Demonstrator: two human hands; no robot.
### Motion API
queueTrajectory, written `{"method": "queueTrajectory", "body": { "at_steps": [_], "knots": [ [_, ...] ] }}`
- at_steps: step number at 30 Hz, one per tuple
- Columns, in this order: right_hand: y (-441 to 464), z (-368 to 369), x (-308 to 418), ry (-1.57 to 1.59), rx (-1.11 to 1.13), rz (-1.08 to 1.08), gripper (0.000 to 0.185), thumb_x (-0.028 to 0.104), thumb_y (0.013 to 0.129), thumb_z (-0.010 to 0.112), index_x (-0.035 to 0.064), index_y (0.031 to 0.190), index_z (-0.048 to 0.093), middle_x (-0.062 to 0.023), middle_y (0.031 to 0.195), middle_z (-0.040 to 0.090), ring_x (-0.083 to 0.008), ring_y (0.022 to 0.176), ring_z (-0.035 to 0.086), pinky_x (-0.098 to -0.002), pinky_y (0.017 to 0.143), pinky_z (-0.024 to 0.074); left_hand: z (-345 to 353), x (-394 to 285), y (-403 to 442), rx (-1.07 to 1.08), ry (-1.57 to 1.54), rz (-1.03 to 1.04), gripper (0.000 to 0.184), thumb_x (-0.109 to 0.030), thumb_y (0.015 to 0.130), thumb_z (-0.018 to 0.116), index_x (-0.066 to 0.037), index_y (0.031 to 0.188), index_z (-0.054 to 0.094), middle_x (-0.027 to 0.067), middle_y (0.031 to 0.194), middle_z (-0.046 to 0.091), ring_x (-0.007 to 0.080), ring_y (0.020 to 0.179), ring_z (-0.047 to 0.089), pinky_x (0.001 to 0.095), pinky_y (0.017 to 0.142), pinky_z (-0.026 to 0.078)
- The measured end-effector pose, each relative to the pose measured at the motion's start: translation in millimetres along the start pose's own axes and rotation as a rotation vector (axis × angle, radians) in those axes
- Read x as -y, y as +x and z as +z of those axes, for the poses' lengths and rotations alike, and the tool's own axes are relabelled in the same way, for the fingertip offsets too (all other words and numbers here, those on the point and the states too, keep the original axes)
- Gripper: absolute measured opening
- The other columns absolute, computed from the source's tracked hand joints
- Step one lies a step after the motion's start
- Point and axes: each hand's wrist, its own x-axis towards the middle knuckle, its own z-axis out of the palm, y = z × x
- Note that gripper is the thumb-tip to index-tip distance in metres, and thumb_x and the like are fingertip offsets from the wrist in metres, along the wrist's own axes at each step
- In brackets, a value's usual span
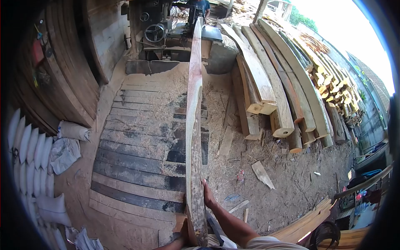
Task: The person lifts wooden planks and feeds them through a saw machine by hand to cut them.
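A long wooden beam (194, 125) runs from close to my body straight ahead to the machine at the back, with bark along its near right side. My right hand (208, 193) holds the beam's right side, thumb up along the edge, and the other fingers are mostly hidden. Nearer to my body, my left hand (184, 233) is against the left side near the end of the beam; its fingers are largely hidden behind the wood. The far end of the beam rests at the sawing machine (166, 33), which has a handwheel (154, 33).
Another person (200, 6) stands behind the machine. Thick squared beams (266, 79) are stacked at the right, beside a pile of cut wood (337, 87). Sawdust-covered planks (137, 143) form the floor. Filled white sacks (33, 146) line the left. A wood scrap (262, 175) lies on the dirt.
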Motion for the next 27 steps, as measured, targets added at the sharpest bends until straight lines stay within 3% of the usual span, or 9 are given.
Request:
{"method": "queueTrajectory", "body": {
  "at_steps": [3, 4, 7, 11, 12, 15, 20, 23, 27],
  "knots": [
    [38, -16, 2, -0.257, -0.049, -0.100, 0.078, 0.056, 0.105, 0.022, -0.0056, 0.153, 0.023, -0.0180, 0.159, 0.027, -0.0247, 0.148, 0.022, -0.0334, 0.121, 0.0155, 22, -30, 20, 0.000, 0.009, 0.007, 0.085, -0.073, 0.095, 0.031, -0.008, 0.150, 0.036, 0.0176, 0.140, 0.050, 0.0320, 0.121, 0.055, 0.0497, 0.103, 0.046],
    [49, -16, 6, -0.214, -0.062, -0.087, 0.079, 0.056, 0.105, 0.021, -0.0080, 0.152, 0.024, -0.0190, 0.159, 0.027, -0.0248, 0.148, 0.022, -0.0337, 0.121, 0.0156, 31, -40, 25, -0.003, 0.013, 0.014, 0.085, -0.073, 0.095, 0.031, -0.008, 0.151, 0.036, 0.0176, 0.140, 0.050, 0.0320, 0.121, 0.055, 0.0496, 0.103, 0.046],
    [82, -12, 32, -0.129, -0.031, -0.031, 0.074, 0.055, 0.106, 0.025, 0.0000, 0.156, 0.022, -0.0147, 0.159, 0.031, -0.0222, 0.145, 0.028, -0.0325, 0.119, 0.0201, 55, -70, 41, -0.019, 0.036, 0.047, 0.086, -0.073, 0.095, 0.031, -0.008, 0.151, 0.035, 0.0176, 0.141, 0.050, 0.0320, 0.121, 0.055, 0.0496, 0.104, 0.046],
    [121, -10, 61, -0.126, -0.004, -0.053, 0.073, 0.055, 0.106, 0.027, 0.0002, 0.153, 0.030, -0.0134, 0.151, 0.041, -0.0222, 0.138, 0.038, -0.0330, 0.116, 0.0252, 52, -100, 79, 0.030, -0.058, 0.057, 0.080, -0.069, 0.098, 0.030, -0.009, 0.151, 0.036, 0.0159, 0.141, 0.050, 0.0313, 0.122, 0.055, 0.0478, 0.103, 0.046],
    [141, -19, 53, -0.063, 0.036, 0.000, 0.076, 0.057, 0.105, 0.022, -0.0030, 0.151, 0.033, -0.0150, 0.149, 0.043, -0.0231, 0.136, 0.040, -0.0349, 0.116, 0.0260, 52, -108, 88, 0.023, -0.076, 0.063, 0.079, -0.068, 0.098, 0.029, -0.009, 0.150, 0.036, 0.0159, 0.141, 0.050, 0.0313, 0.122, 0.055, 0.0480, 0.103, 0.046],
    [158, -1, 97, -0.057, 0.005, -0.017, 0.076, 0.058, 0.105, 0.023, -0.0018, 0.152, 0.031, -0.0142, 0.149, 0.042, -0.0228, 0.136, 0.040, -0.0350, 0.116, 0.0266, 58, -134, 110, -0.008, -0.097, 0.087, 0.076, -0.066, 0.099, 0.029, -0.009, 0.150, 0.037, 0.0158, 0.140, 0.051, 0.0316, 0.122, 0.055, 0.0484, 0.103, 0.047],
    [219, -9, 100, 0.040, 0.039, -0.110, 0.069, 0.052, 0.107, 0.026, 0.0011, 0.155, 0.026, -0.0115, 0.153, 0.039, -0.0204, 0.138, 0.037, -0.0335, 0.117, 0.0244, 54, -167, 146, -0.018, -0.100, 0.103, 0.072, -0.061, 0.101, 0.028, -0.008, 0.149, 0.037, 0.0156, 0.139, 0.051, 0.0319, 0.121, 0.056, 0.0492, 0.103, 0.047],
    [237, 0, 134, 0.001, 0.042, -0.080, 0.077, 0.059, 0.104, 0.025, -0.0006, 0.153, 0.029, -0.0124, 0.152, 0.040, -0.0224, 0.137, 0.039, -0.0354, 0.116, 0.0279, 48, -182, 170, -0.014, -0.097, 0.108, 0.069, -0.059, 0.102, 0.028, -0.008, 0.148, 0.038, 0.0154, 0.138, 0.052, 0.0321, 0.121, 0.056, 0.0497, 0.102, 0.047],
    [291, -14, 139, 0.010, 0.014, -0.008, 0.072, 0.055, 0.105, 0.028, 0.0016, 0.153, 0.031, -0.0123, 0.151, 0.042, -0.0211, 0.137, 0.039, -0.0339, 0.115, 0.0277, 25, -198, 221, 0.016, -0.108, 0.066, 0.066, -0.055, 0.103, 0.027, -0.008, 0.148, 0.038, 0.0153, 0.137, 0.053, 0.0324, 0.121, 0.056, 0.0504, 0.102, 0.048]
  ]
}}
